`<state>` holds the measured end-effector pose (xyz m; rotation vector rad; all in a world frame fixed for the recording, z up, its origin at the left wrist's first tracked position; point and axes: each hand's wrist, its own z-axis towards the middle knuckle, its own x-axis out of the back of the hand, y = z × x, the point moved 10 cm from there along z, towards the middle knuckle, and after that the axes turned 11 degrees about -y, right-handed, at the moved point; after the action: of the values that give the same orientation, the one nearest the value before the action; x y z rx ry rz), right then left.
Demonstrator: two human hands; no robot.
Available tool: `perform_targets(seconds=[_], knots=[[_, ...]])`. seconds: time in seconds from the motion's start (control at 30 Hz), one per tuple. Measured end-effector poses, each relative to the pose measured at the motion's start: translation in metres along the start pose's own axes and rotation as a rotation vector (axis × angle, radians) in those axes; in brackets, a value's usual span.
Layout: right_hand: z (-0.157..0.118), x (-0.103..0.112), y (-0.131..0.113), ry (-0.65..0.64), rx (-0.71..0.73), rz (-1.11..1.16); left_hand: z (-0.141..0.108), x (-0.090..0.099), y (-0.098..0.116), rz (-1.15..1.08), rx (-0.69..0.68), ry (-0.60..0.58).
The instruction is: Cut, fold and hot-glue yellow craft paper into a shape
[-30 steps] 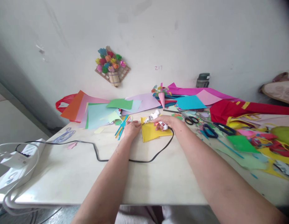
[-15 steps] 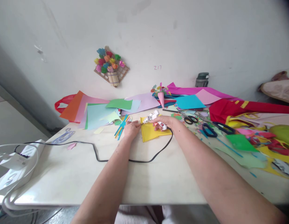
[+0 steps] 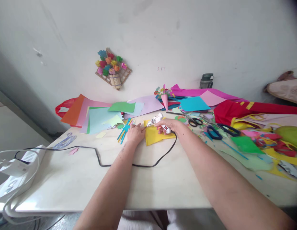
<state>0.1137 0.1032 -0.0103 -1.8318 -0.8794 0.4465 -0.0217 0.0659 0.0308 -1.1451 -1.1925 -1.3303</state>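
Observation:
My right hand [image 3: 165, 124] is wrapped round a white hot glue gun [image 3: 155, 119], whose nozzle points left. Its black cord [image 3: 173, 147] trails from the handle and passes under my left forearm. Beneath the gun lies a yellow piece, felt or paper [image 3: 153, 137], on the table. Just left of the nozzle is my left hand [image 3: 136, 133], fingers pinched together. A thin dark tip shows at those fingers, too small to name. Blue and yellow paper strips [image 3: 122, 135] lie close beside the left hand, partly hidden by it.
Coloured paper sheets [image 3: 100, 119] line the wall side. Scissors [image 3: 213, 132], scraps and a green sheet [image 3: 246, 145] crowd the right. A pink paper cone with flowers [image 3: 164, 101] stands at the back. At the left edge sits a power strip [image 3: 31, 156] with cables.
My left hand has shifted slightly, its fingers a little farther from the nozzle. The glue gun stays almost where it was, and the view has moved slightly.

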Motion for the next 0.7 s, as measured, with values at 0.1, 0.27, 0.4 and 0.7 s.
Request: perform_targets(seconds=[0.1,0.27,0.4,0.7], knots=[[0.000,0.001,0.000,0.007,0.007,0.018,-0.002,0.001,0.001,0.013,0.013,-0.010],[0.001,0.003,0.000,0.017,0.015,0.062,-0.003,0.001,0.002,0.034,0.010,-0.026],[0.001,0.008,-0.001,0.037,0.056,0.131,-0.003,0.003,0.009,0.111,-0.020,-0.008],[0.005,0.019,-0.004,0.101,0.166,0.292,-0.012,0.012,0.036,0.189,-0.100,0.106]])
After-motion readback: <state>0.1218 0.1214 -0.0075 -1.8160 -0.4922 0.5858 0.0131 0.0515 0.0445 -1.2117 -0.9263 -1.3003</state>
